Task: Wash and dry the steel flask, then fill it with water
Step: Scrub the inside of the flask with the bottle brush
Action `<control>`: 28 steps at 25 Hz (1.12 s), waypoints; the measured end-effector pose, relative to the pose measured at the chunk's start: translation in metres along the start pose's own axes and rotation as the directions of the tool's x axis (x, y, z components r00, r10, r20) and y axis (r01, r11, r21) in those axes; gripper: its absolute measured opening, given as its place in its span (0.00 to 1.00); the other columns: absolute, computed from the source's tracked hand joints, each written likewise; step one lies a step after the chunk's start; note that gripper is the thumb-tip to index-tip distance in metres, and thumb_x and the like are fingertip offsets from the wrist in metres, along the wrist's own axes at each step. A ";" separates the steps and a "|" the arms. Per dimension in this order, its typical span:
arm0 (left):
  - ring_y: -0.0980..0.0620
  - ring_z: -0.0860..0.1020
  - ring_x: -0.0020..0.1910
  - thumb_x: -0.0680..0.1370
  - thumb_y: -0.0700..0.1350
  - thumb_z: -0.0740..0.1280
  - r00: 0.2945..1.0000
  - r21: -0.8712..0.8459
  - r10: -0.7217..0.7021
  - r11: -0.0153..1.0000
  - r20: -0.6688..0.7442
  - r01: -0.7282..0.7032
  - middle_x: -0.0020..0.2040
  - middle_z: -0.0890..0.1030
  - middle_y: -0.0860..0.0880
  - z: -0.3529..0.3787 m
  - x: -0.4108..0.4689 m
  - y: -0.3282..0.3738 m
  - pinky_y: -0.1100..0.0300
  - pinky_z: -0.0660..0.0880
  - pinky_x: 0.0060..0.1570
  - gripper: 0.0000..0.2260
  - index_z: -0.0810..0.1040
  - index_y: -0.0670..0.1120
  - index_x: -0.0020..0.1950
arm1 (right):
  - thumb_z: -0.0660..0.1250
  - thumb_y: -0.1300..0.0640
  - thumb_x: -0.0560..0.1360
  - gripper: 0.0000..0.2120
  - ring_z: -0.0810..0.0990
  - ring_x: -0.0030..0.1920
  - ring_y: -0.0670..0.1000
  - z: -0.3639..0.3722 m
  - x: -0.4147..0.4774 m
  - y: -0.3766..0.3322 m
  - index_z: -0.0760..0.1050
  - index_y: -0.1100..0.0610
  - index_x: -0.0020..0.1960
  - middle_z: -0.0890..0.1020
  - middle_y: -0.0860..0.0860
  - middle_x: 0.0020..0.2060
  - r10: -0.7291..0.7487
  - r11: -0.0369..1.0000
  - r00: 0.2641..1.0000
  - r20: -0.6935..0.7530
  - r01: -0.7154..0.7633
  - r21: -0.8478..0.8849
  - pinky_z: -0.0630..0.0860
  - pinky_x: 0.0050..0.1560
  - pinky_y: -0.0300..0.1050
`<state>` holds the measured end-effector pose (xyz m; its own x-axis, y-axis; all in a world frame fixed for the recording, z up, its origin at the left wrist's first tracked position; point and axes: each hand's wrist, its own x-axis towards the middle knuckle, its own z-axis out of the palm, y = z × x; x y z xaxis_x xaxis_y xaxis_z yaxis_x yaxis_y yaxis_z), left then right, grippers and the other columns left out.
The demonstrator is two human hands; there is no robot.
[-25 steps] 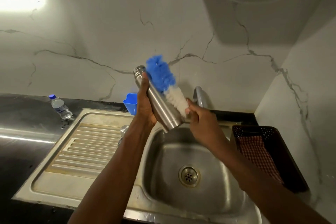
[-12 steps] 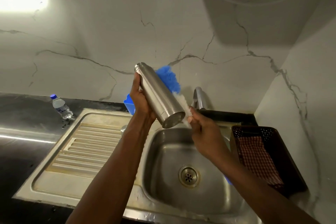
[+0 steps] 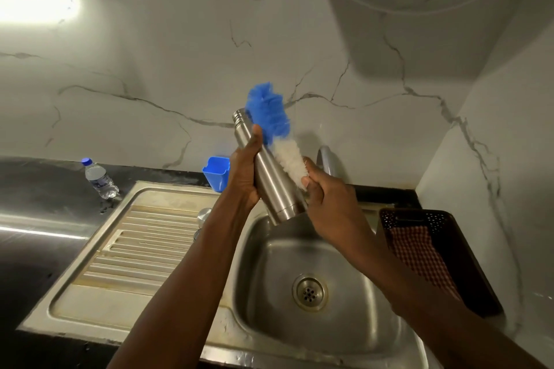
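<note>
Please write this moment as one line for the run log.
step: wash | left hand: grips steel flask, tilted, over sink | right hand: holds brush against flask's outside | drying, filling: not yet done

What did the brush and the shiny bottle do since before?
Just before, the brush sat low, mostly behind the flask; the right hand has pushed it back up, so its blue end pokes past the flask's mouth. The flask's base no longer tips toward the camera. Nothing was grabbed or let go: the left hand holds the flask, the right hand the brush. The plastic bottle, blue tub and basket stayed put.
</note>
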<state>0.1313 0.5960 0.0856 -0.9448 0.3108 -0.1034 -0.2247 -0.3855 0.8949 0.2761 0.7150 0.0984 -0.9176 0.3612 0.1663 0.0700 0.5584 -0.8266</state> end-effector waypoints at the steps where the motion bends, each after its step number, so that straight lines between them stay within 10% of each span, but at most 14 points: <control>1: 0.39 0.84 0.51 0.57 0.70 0.82 0.999 -0.023 0.016 1.000 -0.029 -0.017 0.55 0.85 0.39 -0.003 0.003 -0.003 0.41 0.82 0.55 0.50 0.77 0.41 0.70 | 0.59 0.52 0.86 0.21 0.80 0.53 0.43 0.002 -0.004 0.001 0.67 0.42 0.78 0.77 0.52 0.69 -0.018 1.000 1.000 0.001 0.018 -0.007 0.78 0.57 0.35; 10: 0.43 0.84 0.46 0.82 0.62 0.62 0.991 -0.122 0.114 0.985 -0.075 -0.122 0.52 0.85 0.41 0.002 0.000 0.011 0.48 0.82 0.49 0.27 0.78 0.44 0.71 | 0.60 0.55 0.86 0.21 0.76 0.50 0.36 -0.002 -0.013 0.001 0.68 0.44 0.78 0.76 0.46 0.64 0.021 0.999 0.999 -0.034 -0.020 0.039 0.67 0.46 0.17; 14: 0.47 0.84 0.40 0.82 0.62 0.62 0.999 -0.058 0.047 0.997 -0.027 -0.048 0.43 0.85 0.45 0.009 -0.009 0.007 0.53 0.83 0.39 0.23 0.77 0.45 0.65 | 0.59 0.57 0.86 0.22 0.75 0.63 0.47 -0.011 0.016 -0.006 0.65 0.49 0.80 0.64 0.53 0.80 0.059 0.998 0.998 -0.025 -0.058 0.009 0.63 0.38 0.14; 19: 0.35 0.80 0.56 0.72 0.62 0.77 0.995 -0.183 0.092 0.978 -0.027 -0.096 0.60 0.81 0.37 -0.016 0.010 0.024 0.34 0.77 0.63 0.39 0.72 0.42 0.75 | 0.60 0.54 0.86 0.20 0.73 0.59 0.41 -0.003 -0.028 0.009 0.69 0.47 0.77 0.77 0.53 0.70 0.015 1.000 1.000 0.014 -0.016 0.012 0.69 0.58 0.30; 23: 0.45 0.83 0.40 0.81 0.60 0.66 0.980 -0.125 0.171 0.975 -0.099 -0.183 0.45 0.83 0.42 -0.012 0.000 0.022 0.53 0.82 0.40 0.24 0.76 0.40 0.64 | 0.60 0.54 0.86 0.21 0.77 0.65 0.50 0.000 -0.001 0.008 0.68 0.47 0.78 0.76 0.54 0.71 0.088 0.994 0.996 0.007 -0.089 0.065 0.69 0.62 0.34; 28: 0.49 0.81 0.35 0.85 0.58 0.58 0.974 -0.179 0.197 0.960 -0.113 -0.215 0.39 0.83 0.46 -0.016 -0.001 0.026 0.57 0.81 0.35 0.20 0.78 0.43 0.57 | 0.61 0.56 0.85 0.21 0.73 0.61 0.39 0.005 -0.011 0.007 0.69 0.48 0.77 0.78 0.51 0.70 -0.017 0.998 1.000 -0.013 0.018 0.065 0.66 0.56 0.19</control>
<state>0.1231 0.5719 0.1023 -0.9914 0.1282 0.0266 -0.0551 -0.5925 0.8037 0.2845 0.7114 0.0878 -0.9135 0.3614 0.1871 0.0280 0.5146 -0.8570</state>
